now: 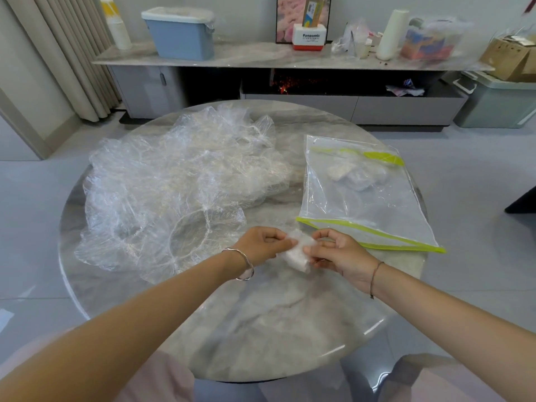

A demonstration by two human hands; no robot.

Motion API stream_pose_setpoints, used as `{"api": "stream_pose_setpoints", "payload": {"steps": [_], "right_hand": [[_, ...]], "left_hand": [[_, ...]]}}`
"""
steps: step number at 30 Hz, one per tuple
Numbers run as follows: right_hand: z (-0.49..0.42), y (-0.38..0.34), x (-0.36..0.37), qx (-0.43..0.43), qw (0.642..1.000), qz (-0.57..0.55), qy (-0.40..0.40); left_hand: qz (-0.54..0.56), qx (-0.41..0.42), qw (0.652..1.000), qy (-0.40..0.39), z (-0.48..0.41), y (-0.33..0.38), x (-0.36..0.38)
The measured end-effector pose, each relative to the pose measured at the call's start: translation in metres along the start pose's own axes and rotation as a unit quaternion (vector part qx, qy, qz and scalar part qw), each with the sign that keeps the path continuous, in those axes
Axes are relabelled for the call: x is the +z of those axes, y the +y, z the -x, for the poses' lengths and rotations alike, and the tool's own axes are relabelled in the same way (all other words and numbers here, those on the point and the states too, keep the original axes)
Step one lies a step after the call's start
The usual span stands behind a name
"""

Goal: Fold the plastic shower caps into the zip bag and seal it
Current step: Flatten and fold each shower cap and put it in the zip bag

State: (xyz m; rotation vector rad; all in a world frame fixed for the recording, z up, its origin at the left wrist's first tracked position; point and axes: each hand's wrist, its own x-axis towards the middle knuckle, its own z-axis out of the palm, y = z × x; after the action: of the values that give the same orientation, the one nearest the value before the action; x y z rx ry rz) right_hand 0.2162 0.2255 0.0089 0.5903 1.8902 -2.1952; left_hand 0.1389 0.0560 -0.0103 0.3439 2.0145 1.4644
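A small folded wad of clear shower cap [297, 252] sits between my two hands just above the round marble table [261, 329]. My left hand [261, 245] pinches its left end and my right hand [338, 252] pinches its right end. A loose heap of unfolded clear shower caps [174, 187] covers the table's left half. The zip bag [365, 192] with green zip strips lies flat to the right, its near green edge close to my right hand. Some folded caps [351, 177] lie inside it near the far end.
Behind the table runs a long low cabinet [261, 58] holding a blue bin [181, 33], a white and red box, a white roll and plastic-wrapped items. A grey-green storage box [499, 103] stands on the floor at the right.
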Motion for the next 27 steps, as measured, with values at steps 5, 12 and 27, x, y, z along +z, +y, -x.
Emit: {"api": "stream_pose_setpoints", "payload": {"steps": [5, 12, 27], "right_hand": [[0.014, -0.012, -0.025, 0.018, 0.999, -0.040, -0.011], [0.028, -0.013, -0.074, -0.055, 0.991, 0.029, 0.118], [0.018, -0.018, -0.088, -0.271, 0.925, 0.188, 0.189]], "left_hand": [[0.048, -0.032, 0.994, -0.088, -0.006, 0.024, 0.014], [-0.187, 0.173, 0.965, 0.064, -0.055, 0.037, 0.037], [-0.375, 0.293, 0.871, 0.124, -0.090, 0.092, 0.062]]}}
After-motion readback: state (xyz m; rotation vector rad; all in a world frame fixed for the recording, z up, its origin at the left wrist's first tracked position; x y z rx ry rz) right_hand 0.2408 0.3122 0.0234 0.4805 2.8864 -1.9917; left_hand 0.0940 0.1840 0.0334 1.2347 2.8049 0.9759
